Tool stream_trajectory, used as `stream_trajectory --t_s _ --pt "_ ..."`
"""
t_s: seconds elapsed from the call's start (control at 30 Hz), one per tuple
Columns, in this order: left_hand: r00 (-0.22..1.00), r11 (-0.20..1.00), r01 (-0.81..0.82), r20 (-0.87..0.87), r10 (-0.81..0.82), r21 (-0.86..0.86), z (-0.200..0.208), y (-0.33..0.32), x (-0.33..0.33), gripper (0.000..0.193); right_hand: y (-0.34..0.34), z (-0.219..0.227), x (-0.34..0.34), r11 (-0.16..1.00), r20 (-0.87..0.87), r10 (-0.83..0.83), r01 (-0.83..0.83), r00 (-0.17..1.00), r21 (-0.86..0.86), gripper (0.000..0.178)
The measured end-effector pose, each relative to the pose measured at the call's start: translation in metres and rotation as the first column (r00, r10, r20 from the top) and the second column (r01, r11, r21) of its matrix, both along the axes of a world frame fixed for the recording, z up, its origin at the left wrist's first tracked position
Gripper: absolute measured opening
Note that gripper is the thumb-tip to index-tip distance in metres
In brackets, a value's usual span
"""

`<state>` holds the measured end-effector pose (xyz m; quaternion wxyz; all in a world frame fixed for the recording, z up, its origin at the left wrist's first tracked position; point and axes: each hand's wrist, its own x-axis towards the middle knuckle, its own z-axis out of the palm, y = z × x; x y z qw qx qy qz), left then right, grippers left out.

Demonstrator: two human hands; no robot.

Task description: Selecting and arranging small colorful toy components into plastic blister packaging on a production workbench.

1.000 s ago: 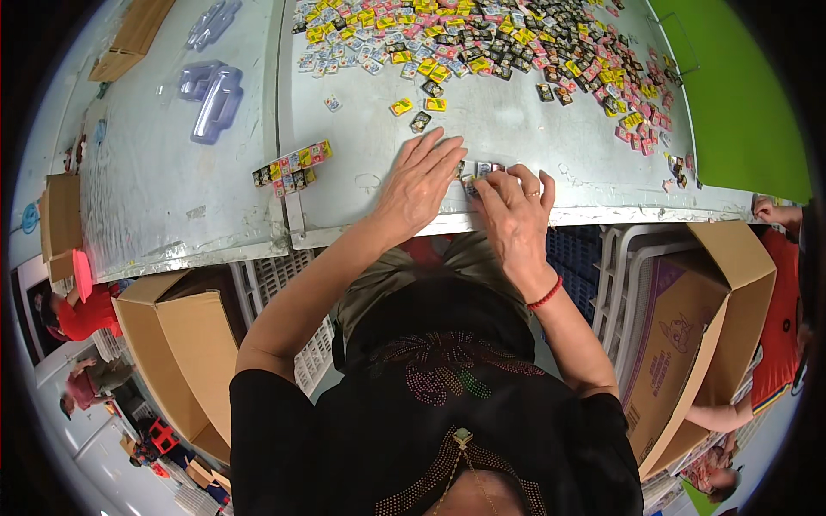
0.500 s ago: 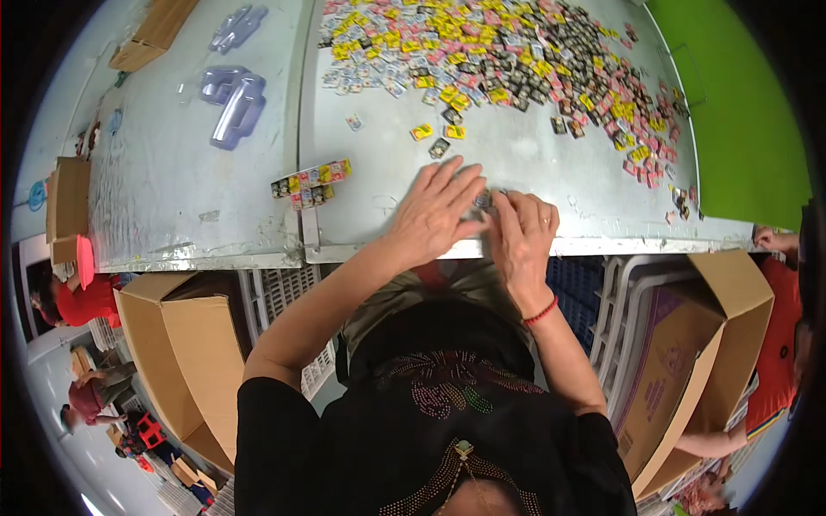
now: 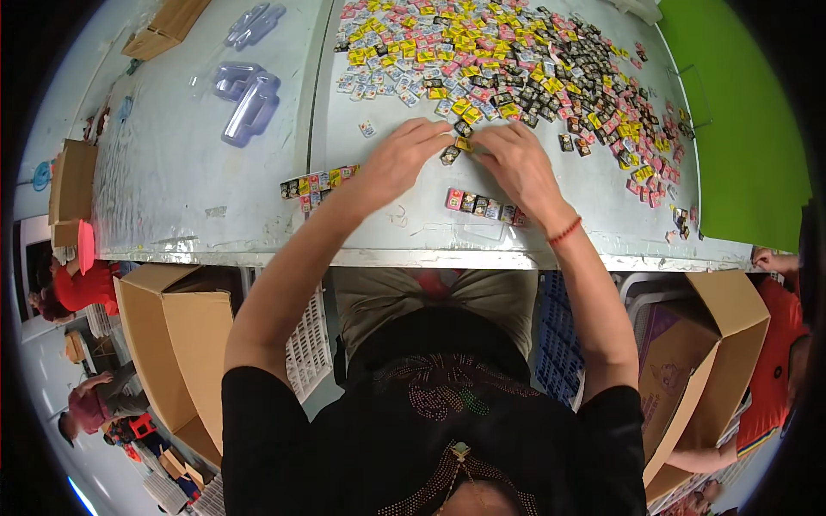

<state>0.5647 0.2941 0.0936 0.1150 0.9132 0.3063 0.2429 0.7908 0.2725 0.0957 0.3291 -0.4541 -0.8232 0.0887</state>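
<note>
on the pale table (image 3: 594,185) spreads a pile of packs (image 3: 482,52); nearer the edge (image 3: 396,257) a row (image 3: 486,206) runs left to right, its right end slanting toward that edge. a yellow pack (image 3: 463,144), lying roughly sideways, sits between left hand (image 3: 404,159) and right hand (image 3: 519,162), fingers bent; whether clamped on it, i cannot tell. earlier both hands were close to the edge; now they reach farther out

Bright light; faint glare on tabletop (image 3: 172,185); edges bowed, corners black.

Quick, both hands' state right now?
Left hand: fingers curled near small black rectangular packet; hold can't be told.
Right hand: fingers curled near small yellow rectangular packet; hold can't be told.
</note>
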Motion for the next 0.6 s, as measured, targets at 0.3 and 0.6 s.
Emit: stream_trajectory --t_s 0.3,0.6 --pt "0.999 0.998 -0.048 0.001 0.048 0.047 -0.021 0.001 -0.002 0.036 0.000 -0.018 0.002 0.990 0.046 -0.139 0.139 0.989 -0.002 0.020" --pt "0.974 0.967 -0.221 0.067 0.214 0.124 -0.026 -0.008 0.002 0.030 -0.022 -0.014 0.061 0.977 0.141 -0.164 0.180 0.976 -0.112 0.026"
